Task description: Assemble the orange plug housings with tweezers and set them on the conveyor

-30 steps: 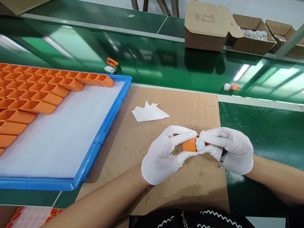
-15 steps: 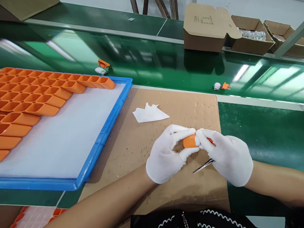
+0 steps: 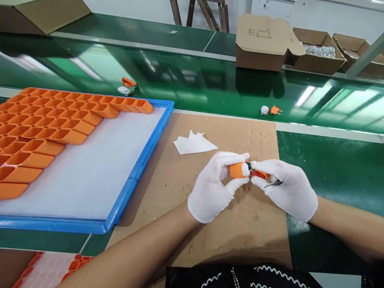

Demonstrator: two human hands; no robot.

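Two white-gloved hands are brought close together above the cardboard sheet (image 3: 180,180). By the left hand (image 3: 210,190), reached in from the lower left with its forearm slanted, an orange shell (image 3: 238,170) is gripped between thumb and fingers, which are parted by its width. A white insert (image 3: 246,169) is seated in the shell's right-hand end. The right hand (image 3: 288,186) is extended from the right, its fingers pointed leftward and nearly closed around an orange plug part (image 3: 260,174); a thin metal tool (image 3: 273,183) is also held against the palm side. A cut white sheet (image 3: 195,143) is laid just beyond the left hand, and the blue tray (image 3: 132,170) of orange shells is set to the left.
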